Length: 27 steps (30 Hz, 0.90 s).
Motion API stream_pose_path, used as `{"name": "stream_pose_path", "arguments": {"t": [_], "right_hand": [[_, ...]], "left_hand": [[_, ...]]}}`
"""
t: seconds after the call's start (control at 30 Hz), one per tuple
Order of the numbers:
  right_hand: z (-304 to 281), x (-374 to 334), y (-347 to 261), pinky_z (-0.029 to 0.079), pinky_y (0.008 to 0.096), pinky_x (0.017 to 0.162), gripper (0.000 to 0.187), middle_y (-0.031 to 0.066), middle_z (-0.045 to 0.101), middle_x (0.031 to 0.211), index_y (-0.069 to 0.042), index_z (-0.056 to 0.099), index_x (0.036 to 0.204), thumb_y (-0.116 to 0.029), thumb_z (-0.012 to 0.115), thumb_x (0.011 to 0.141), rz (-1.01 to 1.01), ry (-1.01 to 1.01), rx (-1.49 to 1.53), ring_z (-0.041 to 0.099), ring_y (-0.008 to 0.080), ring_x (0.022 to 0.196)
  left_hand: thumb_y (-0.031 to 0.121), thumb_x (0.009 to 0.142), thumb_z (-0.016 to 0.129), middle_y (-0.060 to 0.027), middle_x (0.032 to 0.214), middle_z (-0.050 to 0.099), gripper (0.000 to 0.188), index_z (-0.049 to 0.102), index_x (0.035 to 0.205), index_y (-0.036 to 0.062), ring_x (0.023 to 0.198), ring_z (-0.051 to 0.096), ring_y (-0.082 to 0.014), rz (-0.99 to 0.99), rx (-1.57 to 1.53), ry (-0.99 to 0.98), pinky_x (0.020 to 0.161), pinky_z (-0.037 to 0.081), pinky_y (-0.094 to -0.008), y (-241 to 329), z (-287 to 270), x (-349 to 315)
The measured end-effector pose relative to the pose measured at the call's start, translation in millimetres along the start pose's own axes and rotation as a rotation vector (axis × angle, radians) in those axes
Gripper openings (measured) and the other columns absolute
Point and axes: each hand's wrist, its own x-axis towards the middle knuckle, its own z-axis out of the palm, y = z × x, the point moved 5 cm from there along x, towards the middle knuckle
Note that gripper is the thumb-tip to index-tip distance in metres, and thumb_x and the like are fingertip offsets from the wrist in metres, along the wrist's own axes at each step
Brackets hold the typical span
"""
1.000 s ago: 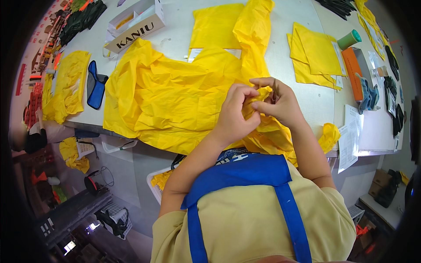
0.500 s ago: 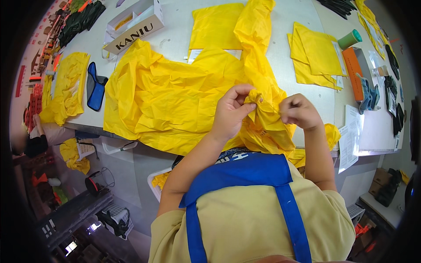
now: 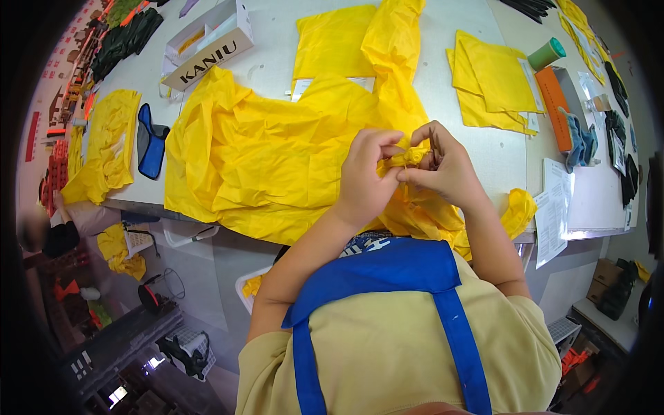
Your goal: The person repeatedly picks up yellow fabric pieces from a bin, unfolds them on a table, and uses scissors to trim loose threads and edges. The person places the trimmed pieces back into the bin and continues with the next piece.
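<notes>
A large sheet of thin yellow fabric, seemingly a garment (image 3: 277,152), lies crumpled across the table and partly over its near edge. My left hand (image 3: 370,169) is closed in a pinch on a gathered bit of this fabric, held up off the table. Close against it, my right hand (image 3: 446,169) curls its fingers around a small dark tool (image 3: 435,153), mostly hidden by the fingers. Its thumb points at the gathered bit; whether it touches the fabric is hard to tell. Beyond the hands a long yellow sleeve-like part (image 3: 395,48) stretches away.
Flat folded yellow pieces (image 3: 494,79) lie at right, near a green thread cone (image 3: 546,54) and an orange box (image 3: 555,104). Paper sheets (image 3: 555,207) overhang the right edge. A white box (image 3: 211,55) and a blue-black pouch (image 3: 151,145) are left. Another person (image 3: 66,221) is far left.
My right hand has moved left and up to meet my left hand, and the small dark tool now shows in its fingers. My left hand still pinches the fabric.
</notes>
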Motion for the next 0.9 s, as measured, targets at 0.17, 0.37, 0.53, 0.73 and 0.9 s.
{"name": "stream_pose_path", "arguments": {"t": [0.17, 0.37, 0.53, 0.73, 0.9], "right_hand": [[-24.6, -6.9, 22.4, 0.038, 0.0187, 0.051, 0.013, 0.0000, 0.055, 0.068, -0.001, 0.058, 0.076, -0.009, 0.068, 0.078, 0.040, -0.092, -0.059, 0.046, 0.0044, 0.056], [-20.5, -19.8, 36.7, 0.034, 0.0192, 0.036, 0.029, 0.0197, 0.065, 0.086, 0.010, 0.057, 0.104, -0.001, 0.042, 0.082, 0.005, -0.653, 1.178, 0.046, 0.0091, 0.040], [-2.9, -15.1, 36.5, 0.033, 0.0166, 0.039, 0.049, 0.0162, 0.045, 0.136, -0.001, 0.041, 0.134, -0.006, 0.049, 0.087, 0.143, -0.270, 1.227, 0.045, 0.0030, 0.047], [1.9, -12.1, -12.4, 0.044, 0.0189, 0.060, 0.035, 0.0043, 0.056, 0.098, 0.003, 0.055, 0.105, 0.004, 0.066, 0.071, -0.067, -0.007, -0.101, 0.054, 0.0057, 0.068], [-27.5, -9.8, 22.2, 0.045, 0.0244, 0.081, 0.026, 0.0061, 0.058, 0.098, 0.003, 0.058, 0.103, 0.003, 0.058, 0.077, -0.028, 0.076, 0.213, 0.058, 0.0121, 0.087]], "left_hand": [[-0.015, 0.074, 0.063, -0.0066, 0.100, 0.052, 0.027, 0.057, 0.096, -0.0008, 0.092, 0.057, -0.0138, -0.199, -0.486, 0.025, 0.082, 0.048, -0.0238, -24.2, 1.4, -3.3], [-0.012, 0.074, 0.065, -0.0055, 0.099, 0.052, 0.021, 0.058, 0.088, 0.0008, 0.088, 0.056, -0.0114, -0.209, -0.565, 0.009, 0.077, 0.048, -0.0230, -22.2, 11.2, -5.9], [-0.009, 0.072, 0.066, -0.0083, 0.097, 0.052, 0.019, 0.058, 0.083, 0.0033, 0.080, 0.056, -0.0165, 0.224, 0.009, 0.025, 0.069, 0.047, -0.0253, 2.0, 3.5, -6.6], [-0.010, 0.070, 0.065, -0.0098, 0.091, 0.052, 0.019, 0.056, 0.081, 0.0031, 0.077, 0.056, -0.0205, 0.294, 0.137, 0.039, 0.066, 0.047, -0.0270, 11.7, 4.7, -7.2], [-0.011, 0.072, 0.066, -0.0083, 0.097, 0.051, 0.026, 0.050, 0.087, 0.0034, 0.086, 0.056, -0.0161, 0.063, 0.004, 0.053, 0.075, 0.047, -0.0254, -7.4, 0.6, -4.5]]}}
